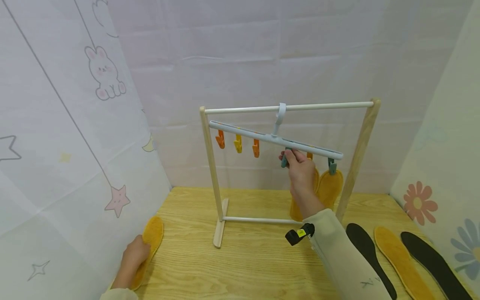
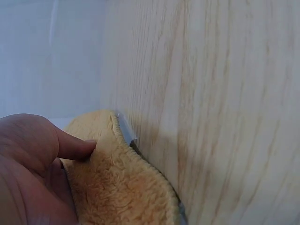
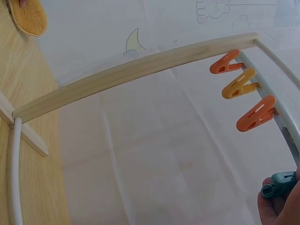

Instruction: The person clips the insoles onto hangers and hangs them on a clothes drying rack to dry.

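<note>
My left hand (image 1: 135,255) grips a fuzzy yellow insole (image 1: 154,233) at the table's left side; in the left wrist view the thumb (image 2: 77,147) presses on its pile. With my right hand (image 1: 301,171) I pinch a teal clip (image 1: 284,161) under the middle of a pale blue hanger (image 1: 243,132). This hanger hooks over the rack's top bar and tilts down to the right. Two yellow insoles hang from its right half, one (image 1: 331,187) under a teal end clip (image 1: 332,166), the other (image 1: 296,211) partly hidden by my right hand.
Orange and yellow clips (image 3: 239,84) hang from the hanger's left half. The wooden rack (image 1: 211,166) stands on the table (image 1: 255,262) near the back wall. At the right lie a yellow insole (image 1: 401,260) and two black insoles, one (image 1: 369,254) partly behind my sleeve.
</note>
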Motion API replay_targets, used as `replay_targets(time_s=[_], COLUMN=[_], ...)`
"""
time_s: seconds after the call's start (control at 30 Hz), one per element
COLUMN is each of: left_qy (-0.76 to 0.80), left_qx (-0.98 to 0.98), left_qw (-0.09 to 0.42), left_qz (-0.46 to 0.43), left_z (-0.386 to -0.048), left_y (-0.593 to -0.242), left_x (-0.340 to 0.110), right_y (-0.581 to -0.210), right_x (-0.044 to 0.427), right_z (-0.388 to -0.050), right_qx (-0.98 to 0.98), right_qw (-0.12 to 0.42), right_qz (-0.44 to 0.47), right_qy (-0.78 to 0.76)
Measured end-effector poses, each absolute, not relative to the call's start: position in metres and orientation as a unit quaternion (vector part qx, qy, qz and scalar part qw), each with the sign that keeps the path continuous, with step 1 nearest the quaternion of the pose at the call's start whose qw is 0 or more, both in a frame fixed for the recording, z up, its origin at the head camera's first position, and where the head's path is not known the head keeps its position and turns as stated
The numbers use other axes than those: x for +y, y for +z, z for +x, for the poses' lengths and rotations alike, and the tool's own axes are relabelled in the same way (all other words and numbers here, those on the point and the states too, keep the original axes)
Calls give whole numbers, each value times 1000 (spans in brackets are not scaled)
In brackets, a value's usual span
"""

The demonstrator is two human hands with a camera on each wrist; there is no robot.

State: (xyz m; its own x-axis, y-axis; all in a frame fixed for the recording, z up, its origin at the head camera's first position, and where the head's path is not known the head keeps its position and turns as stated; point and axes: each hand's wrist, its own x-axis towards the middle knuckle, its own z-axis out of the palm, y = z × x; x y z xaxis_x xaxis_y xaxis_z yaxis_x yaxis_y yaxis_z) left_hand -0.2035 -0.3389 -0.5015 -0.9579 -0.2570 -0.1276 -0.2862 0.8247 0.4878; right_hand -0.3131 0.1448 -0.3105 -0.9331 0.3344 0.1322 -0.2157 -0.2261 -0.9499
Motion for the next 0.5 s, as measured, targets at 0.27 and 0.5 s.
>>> replay_targets(time_s=[0.27,0.5], left_qy=[261,261], left_qx=[957,959], left_qw=[13,5], left_qz=[-124,-113], left_z=[-203,-206], left_y=[-497,-494], left_x=[-333,-323], right_y=[-310,-309], right_x=[143,142], right_z=[-311,-311], right_qx=[-589,-588], right_qw=[199,205], right_qz=[-62,-64], right_qy=[781,780])
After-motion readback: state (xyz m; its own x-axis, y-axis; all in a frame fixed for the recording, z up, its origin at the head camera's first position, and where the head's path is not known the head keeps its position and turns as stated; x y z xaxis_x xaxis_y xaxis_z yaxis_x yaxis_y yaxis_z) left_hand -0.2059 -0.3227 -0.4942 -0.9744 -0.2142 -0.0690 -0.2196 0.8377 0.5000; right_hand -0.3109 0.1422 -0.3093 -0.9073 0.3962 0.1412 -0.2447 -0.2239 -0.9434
